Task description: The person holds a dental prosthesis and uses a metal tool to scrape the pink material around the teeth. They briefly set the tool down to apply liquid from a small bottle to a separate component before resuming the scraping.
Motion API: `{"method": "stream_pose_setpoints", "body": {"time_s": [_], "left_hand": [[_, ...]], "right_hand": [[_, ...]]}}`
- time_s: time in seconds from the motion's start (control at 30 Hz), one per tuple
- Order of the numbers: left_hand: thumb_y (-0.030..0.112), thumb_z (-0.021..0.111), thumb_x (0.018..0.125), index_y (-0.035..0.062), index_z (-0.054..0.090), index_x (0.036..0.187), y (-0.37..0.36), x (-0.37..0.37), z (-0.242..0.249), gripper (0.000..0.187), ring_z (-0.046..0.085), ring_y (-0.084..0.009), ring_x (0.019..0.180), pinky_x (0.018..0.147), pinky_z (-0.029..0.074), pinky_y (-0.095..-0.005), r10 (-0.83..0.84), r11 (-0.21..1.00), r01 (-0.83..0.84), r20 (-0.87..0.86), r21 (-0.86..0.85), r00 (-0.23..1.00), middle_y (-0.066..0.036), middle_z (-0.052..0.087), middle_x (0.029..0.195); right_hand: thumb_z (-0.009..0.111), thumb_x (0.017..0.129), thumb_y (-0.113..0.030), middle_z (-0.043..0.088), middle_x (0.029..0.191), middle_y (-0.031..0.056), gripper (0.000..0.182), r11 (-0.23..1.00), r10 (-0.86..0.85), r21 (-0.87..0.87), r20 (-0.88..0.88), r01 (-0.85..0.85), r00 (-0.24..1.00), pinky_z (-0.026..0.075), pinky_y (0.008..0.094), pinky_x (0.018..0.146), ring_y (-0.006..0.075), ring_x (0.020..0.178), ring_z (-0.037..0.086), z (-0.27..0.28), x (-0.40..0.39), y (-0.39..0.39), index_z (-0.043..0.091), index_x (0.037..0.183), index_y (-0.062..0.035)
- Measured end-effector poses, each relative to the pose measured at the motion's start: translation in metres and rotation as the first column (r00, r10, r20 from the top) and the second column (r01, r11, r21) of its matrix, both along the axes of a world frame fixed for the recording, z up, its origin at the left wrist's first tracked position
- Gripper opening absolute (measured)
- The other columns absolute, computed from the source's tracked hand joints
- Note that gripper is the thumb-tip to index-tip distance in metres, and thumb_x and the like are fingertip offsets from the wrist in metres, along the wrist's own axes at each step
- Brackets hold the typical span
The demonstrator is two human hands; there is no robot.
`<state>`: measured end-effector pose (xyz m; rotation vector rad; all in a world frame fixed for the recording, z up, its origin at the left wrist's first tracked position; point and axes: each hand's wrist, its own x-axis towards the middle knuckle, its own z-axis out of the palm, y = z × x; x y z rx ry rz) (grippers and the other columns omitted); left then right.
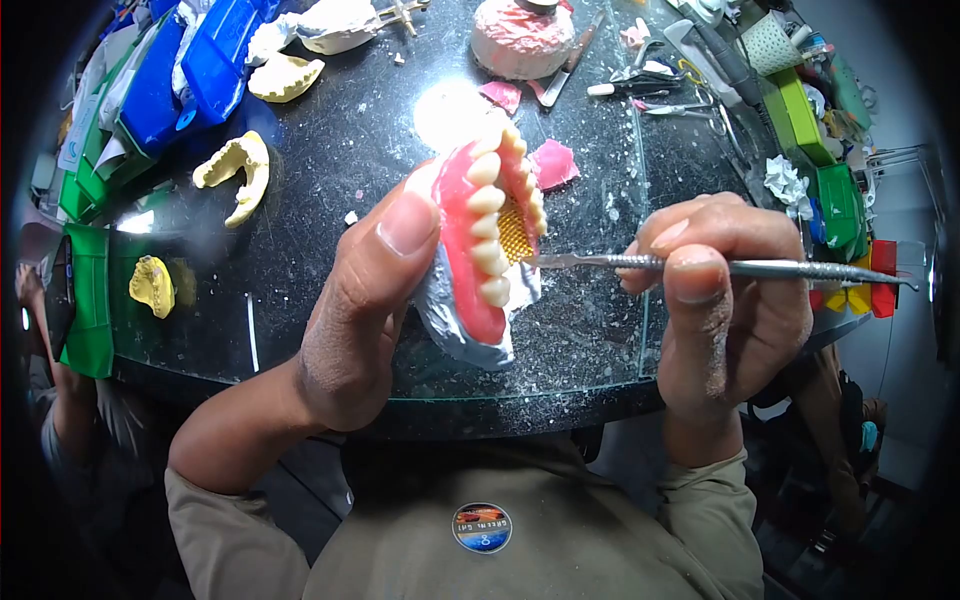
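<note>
My left hand [365, 290] grips a denture model [468, 245] with pink wax gums, a row of cream teeth and a white plaster base. The model is held tilted above the dark table, and a gold mesh [515, 235] shows on its inner side. Between the thumb and fingers of my right hand [735, 290] is a thin metal dental tool [745, 268], held level. Its flat tip is at the inner edge of the model, near the mesh; whether it touches cannot be told.
Yellow plaster casts [240, 172] lie at the left, beside blue and green bins [215, 70]. Behind the model are pink wax pieces [553, 164], a round pink-topped plaster block [522, 45] and scissors [675, 107]. People are partly visible at both sides.
</note>
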<state>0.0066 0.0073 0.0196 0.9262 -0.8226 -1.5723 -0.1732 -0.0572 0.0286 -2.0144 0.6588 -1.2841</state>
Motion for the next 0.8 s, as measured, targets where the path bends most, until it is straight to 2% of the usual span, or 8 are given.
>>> {"method": "stream_pose_setpoints", "body": {"time_s": [0.8], "left_hand": [[0.052,0.032,0.088,0.0004,0.027,0.135,-0.0034,0.0082,-0.009,0.069,0.041,-0.0266,0.121,0.104,0.029,-0.039,-0.08,0.991,0.083,0.035,-0.102,0.996,-0.017,0.041,0.13]], "right_hand": [[0.061,0.085,-0.027,0.055,0.072,0.0091,0.028,1.0,-0.001,0.005,0.016,0.001,1.0,0.044,0.0205,0.048,0.0115,0.056,0.053,-0.0001,0.0019,0.0003,0.05,0.088,-0.0008]]}}
